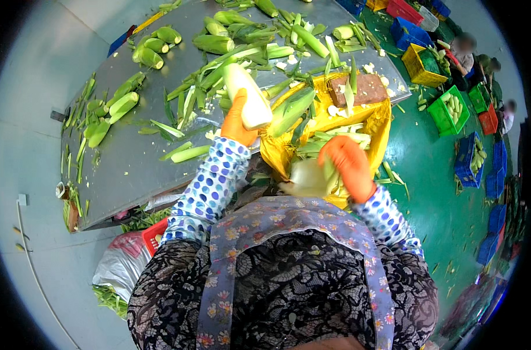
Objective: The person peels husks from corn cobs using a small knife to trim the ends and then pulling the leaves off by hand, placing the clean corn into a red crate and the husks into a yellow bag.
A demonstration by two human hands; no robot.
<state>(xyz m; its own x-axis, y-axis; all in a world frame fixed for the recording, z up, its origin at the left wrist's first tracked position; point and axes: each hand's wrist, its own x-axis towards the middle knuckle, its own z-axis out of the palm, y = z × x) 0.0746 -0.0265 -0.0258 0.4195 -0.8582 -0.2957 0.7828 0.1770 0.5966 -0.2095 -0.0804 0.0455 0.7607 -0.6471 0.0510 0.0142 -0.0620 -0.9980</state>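
My left hand, in an orange rubber glove, grips a pale ear of corn that has only light inner husk around it. The ear slants above the near edge of the metal table. My right hand, gloved alike, is closed around stripped husk leaves, which are blurred. Beneath it is a yellow woven sack, its mouth spread wide, with husk strips inside. A green unpeeled ear lies across the sack's left side, near my left hand.
A brick rests on the sack's far edge. More green ears and loose husks lie across the table. On the green floor at right stand plastic crates, among them a green crate of pale ears. Other people sit beyond.
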